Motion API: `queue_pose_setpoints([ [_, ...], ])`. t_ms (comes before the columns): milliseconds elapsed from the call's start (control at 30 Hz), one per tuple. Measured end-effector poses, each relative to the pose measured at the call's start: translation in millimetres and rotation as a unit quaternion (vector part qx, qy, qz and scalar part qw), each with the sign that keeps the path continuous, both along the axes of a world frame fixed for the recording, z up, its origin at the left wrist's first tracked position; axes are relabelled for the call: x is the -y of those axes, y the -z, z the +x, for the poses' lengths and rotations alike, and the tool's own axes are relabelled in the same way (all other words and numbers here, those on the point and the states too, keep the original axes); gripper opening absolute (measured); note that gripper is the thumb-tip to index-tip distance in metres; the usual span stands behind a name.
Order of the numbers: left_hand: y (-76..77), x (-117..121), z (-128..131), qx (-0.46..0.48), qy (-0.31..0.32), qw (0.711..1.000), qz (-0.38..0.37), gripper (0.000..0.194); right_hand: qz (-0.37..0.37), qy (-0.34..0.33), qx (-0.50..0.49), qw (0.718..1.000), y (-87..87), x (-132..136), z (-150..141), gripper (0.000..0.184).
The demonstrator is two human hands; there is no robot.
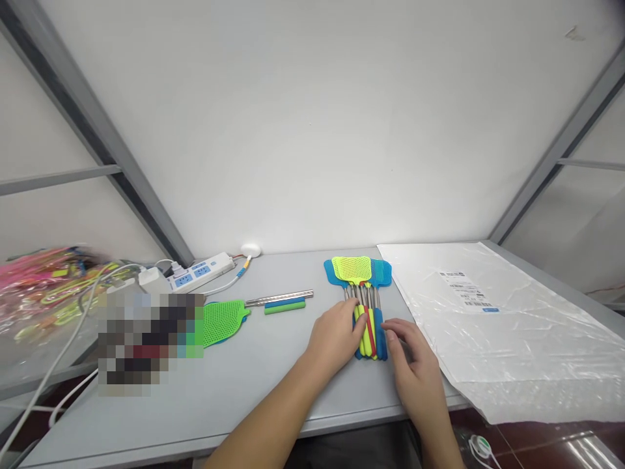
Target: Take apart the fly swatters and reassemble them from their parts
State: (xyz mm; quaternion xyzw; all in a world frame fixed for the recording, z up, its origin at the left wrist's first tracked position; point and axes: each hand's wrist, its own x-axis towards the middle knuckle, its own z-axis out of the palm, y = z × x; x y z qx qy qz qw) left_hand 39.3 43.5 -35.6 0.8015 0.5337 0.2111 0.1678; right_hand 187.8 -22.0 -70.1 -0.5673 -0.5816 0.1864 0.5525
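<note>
A bundle of fly swatters [352, 268] lies on the grey table in front of me, with yellow and blue perforated heads pointing away. Their metal shafts run down to yellow, red and blue handles [370, 332] near the front edge. My left hand [336, 332] wraps the left side of the handles, its thumb across them. Beside the rightmost blue handle is my right hand [413, 358], fingers bent and apart from the thumb, the fingertips at or just touching that handle.
Left on the table lie a green fly swatter head [222, 322], metal rods [288, 298] and a green tube [286, 307]. A power strip [202, 272] with cables stands behind. A white plastic mailer bag [488, 326] overhangs the right front edge. Colourful bagged items [53, 286] sit far left.
</note>
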Motion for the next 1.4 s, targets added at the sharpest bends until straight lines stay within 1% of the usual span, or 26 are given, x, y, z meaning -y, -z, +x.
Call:
queue_pose_setpoints([
  [167, 2.2, -1, 0, -0.002, -0.003, 1.0, 0.001, 0.038, 0.005, 0.001, 0.007, 1.0, 2.1, 0, 1, 0.021],
  [400, 3.0, -1, 0, -0.009, 0.0, 1.0, 0.009, 0.038, 0.007, 0.001, 0.008, 1.0, 3.6, -1, 1, 0.02],
  [500, 1.5, -2, -3, -0.01, 0.002, 1.0, 0.021, 0.039, 0.01, -0.001, 0.01, 1.0, 4.0, -1, 3, 0.021],
  [567, -1.9, -3, -10, -0.013, 0.001, 0.999, 0.034, 0.04, 0.014, 0.001, 0.005, 1.0, 3.7, -1, 4, 0.022],
  [667, -8.6, 0, -32, -0.027, -0.013, 0.998, 0.061, 0.039, 0.031, 0.026, 0.003, 0.999, 2.4, 1, 3, 0.021],
  [733, -11.5, 5, -55, -0.041, -0.033, 0.995, 0.081, 0.037, 0.051, 0.05, 0.008, 0.997, 0.8, 3, -4, 0.021],
  [800, -11.0, 13, -82, -0.058, -0.061, 0.992, 0.099, 0.033, 0.072, 0.047, 0.006, 0.996, -2.5, 6, -18, 0.02],
  [867, -7.1, 22, -107, -0.077, -0.095, 0.986, 0.113, 0.029, 0.082, -0.003, 0.01, 0.997, -9.4, 7, -37, 0.018],
  [933, -1.2, 30, -126, -0.095, -0.129, 0.979, 0.123, 0.028, 0.083, -0.082, 0.047, 0.992, -21.5, 6, -56, 0.018],
  [1000, 4.5, 35, -137, -0.111, -0.158, 0.973, 0.13, 0.03, 0.074, -0.162, 0.125, 0.976, -38.2, 0, -72, 0.02],
  [1067, 8.0, 38, -139, -0.122, -0.175, 0.968, 0.134, 0.032, 0.044, -0.236, 0.223, 0.945, -56.5, -13, -86, 0.024],
  [1133, 8.8, 39, -136, -0.128, -0.179, 0.965, 0.141, 0.028, -0.001, -0.3, 0.311, 0.902, -72.2, -33, -98, 0.027],
  [1200, 7.9, 40, -132, -0.13, -0.174, 0.965, 0.149, 0.024, -0.061, -0.346, 0.392, 0.85, -81.9, -58, -111, 0.029],
  [1233, 7.4, 41, -131, -0.13, -0.17, 0.965, 0.153, 0.024, -0.075, -0.355, 0.408, 0.838, -84.1, -72, -118, 0.027],
  [1300, 7.3, 42, -130, -0.129, -0.162, 0.965, 0.158, 0.021, -0.089, -0.348, 0.427, 0.83, -83.9, -99, -130, 0.027],
  [1367, 8.8, 42, -131, -0.129, -0.157, 0.966, 0.159, 0.02, -0.104, -0.329, 0.449, 0.824, -79.6, -124, -141, 0.026],
  [1400, 9.9, 41, -133, -0.129, -0.153, 0.967, 0.158, 0.019, -0.116, -0.327, 0.461, 0.816, -77.1, -135, -146, 0.024],
])
